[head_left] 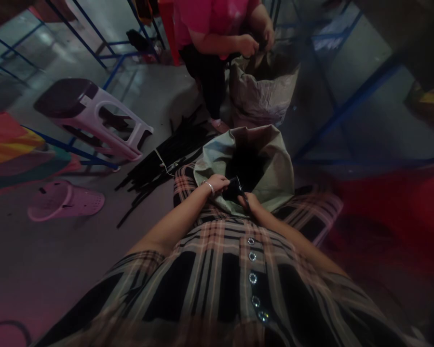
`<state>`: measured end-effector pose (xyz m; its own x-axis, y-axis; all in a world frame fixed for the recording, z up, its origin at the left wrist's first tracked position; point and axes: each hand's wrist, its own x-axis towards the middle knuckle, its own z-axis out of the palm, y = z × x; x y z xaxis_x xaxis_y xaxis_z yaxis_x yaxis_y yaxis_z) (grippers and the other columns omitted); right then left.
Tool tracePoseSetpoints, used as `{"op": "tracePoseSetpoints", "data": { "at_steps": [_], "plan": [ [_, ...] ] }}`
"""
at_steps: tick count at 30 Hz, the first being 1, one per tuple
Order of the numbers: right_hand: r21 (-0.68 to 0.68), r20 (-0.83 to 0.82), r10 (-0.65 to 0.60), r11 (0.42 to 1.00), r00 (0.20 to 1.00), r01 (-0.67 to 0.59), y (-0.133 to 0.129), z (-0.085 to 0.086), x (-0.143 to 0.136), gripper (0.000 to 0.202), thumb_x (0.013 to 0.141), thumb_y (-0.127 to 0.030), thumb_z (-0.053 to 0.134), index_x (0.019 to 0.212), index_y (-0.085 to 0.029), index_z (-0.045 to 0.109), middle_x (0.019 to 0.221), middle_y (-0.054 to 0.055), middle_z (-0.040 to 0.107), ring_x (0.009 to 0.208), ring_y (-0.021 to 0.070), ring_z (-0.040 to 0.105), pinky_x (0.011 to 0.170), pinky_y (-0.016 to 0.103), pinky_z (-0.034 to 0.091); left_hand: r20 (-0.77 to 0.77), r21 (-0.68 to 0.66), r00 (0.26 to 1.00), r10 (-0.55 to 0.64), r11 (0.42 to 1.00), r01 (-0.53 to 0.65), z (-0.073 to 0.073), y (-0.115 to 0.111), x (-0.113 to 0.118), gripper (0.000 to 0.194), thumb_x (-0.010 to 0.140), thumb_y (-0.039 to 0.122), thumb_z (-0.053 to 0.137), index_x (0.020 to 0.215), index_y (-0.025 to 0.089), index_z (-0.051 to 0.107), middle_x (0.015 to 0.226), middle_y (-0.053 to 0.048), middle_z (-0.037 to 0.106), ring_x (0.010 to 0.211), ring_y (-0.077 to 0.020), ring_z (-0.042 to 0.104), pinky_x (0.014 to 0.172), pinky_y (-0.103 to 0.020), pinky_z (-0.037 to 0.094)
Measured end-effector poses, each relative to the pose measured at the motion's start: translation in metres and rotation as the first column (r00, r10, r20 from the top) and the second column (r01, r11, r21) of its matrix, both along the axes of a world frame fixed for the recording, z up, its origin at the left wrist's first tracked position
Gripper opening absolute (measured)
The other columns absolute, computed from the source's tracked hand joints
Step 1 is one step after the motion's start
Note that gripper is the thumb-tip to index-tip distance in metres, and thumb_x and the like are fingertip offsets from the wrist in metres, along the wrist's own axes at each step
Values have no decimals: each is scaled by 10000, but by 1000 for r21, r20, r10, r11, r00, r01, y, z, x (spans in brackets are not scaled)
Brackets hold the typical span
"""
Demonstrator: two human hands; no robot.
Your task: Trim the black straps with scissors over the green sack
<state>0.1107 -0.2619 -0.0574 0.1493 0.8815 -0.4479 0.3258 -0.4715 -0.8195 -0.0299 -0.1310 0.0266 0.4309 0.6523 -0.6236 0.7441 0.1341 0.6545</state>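
Observation:
My left hand [219, 183], with a bracelet at its wrist, pinches a small black piece [231, 191] whose kind I cannot make out. In my right hand [253, 202] is a pair of dark scissors [243, 192], its blades up against the black piece. Both hands are over the near rim of an open pale woven sack [279, 166] that stands between my knees. The sack's inside is dark, and black stuff in it is too dim to name.
Black strips [177, 142], partly tied, lie on the floor ahead to the left. Beyond them stands a plastic stool [104, 108]; a pink basket [67, 202] lies tipped at left. A person in pink [217, 29] works over another sack [262, 91]. Blue metal frames [350, 106] flank the space.

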Motion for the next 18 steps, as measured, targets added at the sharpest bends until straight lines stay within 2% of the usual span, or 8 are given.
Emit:
{"op": "tracePoseSetpoints", "data": {
  "at_steps": [4,8,13,18],
  "plan": [
    [29,53,87,996,995,-89,2,6,-2,188,730,-304,502,795,-173,621,754,15,635,710,167,542,620,226,395,2,55,1000,6,998,-6,2,-2,4,160,818,252,561,815,122,654,555,25,564,392,-48,440,395,-155,349],
    [0,73,145,989,987,-145,4,12,-4,214,774,-278,503,916,-170,621,893,36,662,811,200,572,697,243,426,-10,58,999,-48,997,48,4,-11,10,177,817,230,545,866,114,671,557,20,566,394,-54,447,389,-161,345],
    [33,77,170,984,983,-172,3,13,-4,219,789,-252,485,934,-166,624,896,39,665,820,200,579,723,247,427,-35,81,995,-94,992,97,2,-17,14,189,818,244,548,860,115,680,537,23,550,396,-52,450,391,-151,343],
    [52,209,156,984,965,-171,1,8,-4,176,766,-256,475,764,-162,623,743,37,639,701,176,553,643,241,391,-18,53,996,-83,995,84,3,-15,10,214,833,256,533,913,117,676,571,13,579,402,-60,471,391,-158,360]
  ]
}}
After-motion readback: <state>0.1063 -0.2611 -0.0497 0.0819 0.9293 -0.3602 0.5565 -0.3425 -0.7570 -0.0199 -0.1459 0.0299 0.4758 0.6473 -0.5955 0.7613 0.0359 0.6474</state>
